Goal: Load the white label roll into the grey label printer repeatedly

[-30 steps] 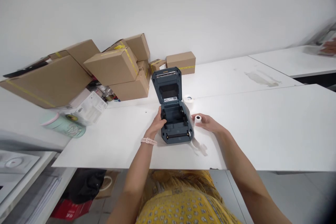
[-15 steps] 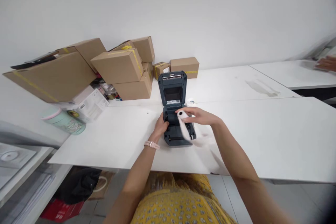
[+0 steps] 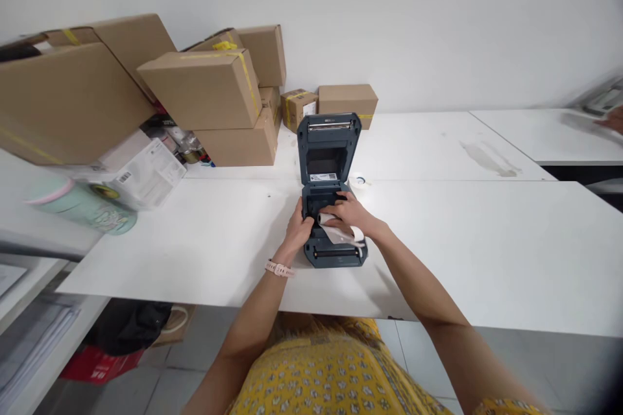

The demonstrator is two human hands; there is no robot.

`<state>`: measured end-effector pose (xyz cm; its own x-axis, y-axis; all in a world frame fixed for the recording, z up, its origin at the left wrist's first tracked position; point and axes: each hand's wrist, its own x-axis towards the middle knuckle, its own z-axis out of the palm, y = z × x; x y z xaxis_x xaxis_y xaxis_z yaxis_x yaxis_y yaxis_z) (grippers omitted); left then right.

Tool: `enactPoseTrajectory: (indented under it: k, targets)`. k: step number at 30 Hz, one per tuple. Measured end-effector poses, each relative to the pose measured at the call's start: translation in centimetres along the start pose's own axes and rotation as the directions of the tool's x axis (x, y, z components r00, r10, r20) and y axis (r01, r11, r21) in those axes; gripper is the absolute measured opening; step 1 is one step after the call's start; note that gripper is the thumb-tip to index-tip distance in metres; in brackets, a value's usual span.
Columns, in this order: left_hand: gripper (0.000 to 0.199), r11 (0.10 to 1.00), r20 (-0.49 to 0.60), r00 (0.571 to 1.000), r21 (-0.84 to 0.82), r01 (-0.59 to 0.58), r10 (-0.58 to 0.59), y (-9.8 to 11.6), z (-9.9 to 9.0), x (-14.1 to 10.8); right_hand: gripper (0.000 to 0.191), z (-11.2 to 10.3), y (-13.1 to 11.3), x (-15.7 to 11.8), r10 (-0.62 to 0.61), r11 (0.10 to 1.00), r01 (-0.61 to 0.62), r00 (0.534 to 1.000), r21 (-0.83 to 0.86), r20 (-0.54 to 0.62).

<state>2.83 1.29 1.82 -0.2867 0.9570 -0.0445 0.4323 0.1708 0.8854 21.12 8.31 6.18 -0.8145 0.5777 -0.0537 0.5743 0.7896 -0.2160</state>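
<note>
A dark grey label printer (image 3: 335, 260) stands on the white table with its lid (image 3: 328, 149) raised. Inside its bay lies a white paper roll (image 3: 331, 219), its loose end trailing to the right over the front part. My right hand (image 3: 351, 215) grips the roll from above, fingers reaching into the bay. My left hand (image 3: 296, 228) holds the printer's left side, the thumb over its inner edge. Part of the roll is hidden beneath my right fingers. Behind that hand a small white roll (image 3: 359, 183) sits on the table.
Stacked cardboard boxes (image 3: 209, 91) stand at the back left, with two smaller boxes (image 3: 348, 104) against the wall. A mint tumbler (image 3: 87, 207) and a white box (image 3: 146, 175) are at the left. Another person's hand (image 3: 612, 120) shows at the far right.
My right hand has lowered the paper roll from above the printer's right side into the open bay. My left hand stays on the printer's left side. The view has shifted slightly.
</note>
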Motion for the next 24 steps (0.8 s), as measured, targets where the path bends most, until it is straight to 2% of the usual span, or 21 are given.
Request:
enactPoseTrajectory:
  k: [3, 8, 12, 15, 18, 24]
  targets:
    - [0.081, 0.995, 0.071, 0.997, -0.096, 0.008, -0.001, -0.2, 0.0, 0.1, 0.041, 0.3, -0.4, -0.2, 0.016, 1.0, -0.016, 0.999, 0.013, -0.047]
    - [0.086, 0.975, 0.083, 0.996, -0.217, 0.045, -0.027, -0.4, 0.1, 0.1, 0.035, 0.6, -0.8, -0.4, 0.036, 0.998, -0.041, 0.995, -0.053, -0.095]
    - [0.088, 0.963, 0.102, 0.995, -0.266, 0.032, -0.005, -0.3, 0.2, 0.0, 0.031, 1.0, -1.2, -0.9, 0.042, 0.996, -0.057, 0.979, -0.07, -0.199]
    - [0.087, 0.959, 0.097, 0.995, -0.282, 0.038, -0.011, -0.2, 0.2, -0.1, 0.024, 1.6, -1.9, -2.1, 0.046, 0.997, -0.061, 0.952, -0.041, -0.303]
    - [0.087, 0.951, 0.107, 0.994, -0.306, 0.042, -0.01, -0.2, 0.2, -0.2, 0.025, 2.6, -3.3, -3.8, 0.033, 0.999, -0.04, 0.936, -0.013, -0.35]
    - [0.085, 0.932, 0.104, 0.994, -0.362, 0.018, 0.021, 0.2, 0.1, -0.4, 0.039, 4.1, -6.2, -7.0, 0.002, 0.996, -0.045, 0.879, -0.079, -0.476]
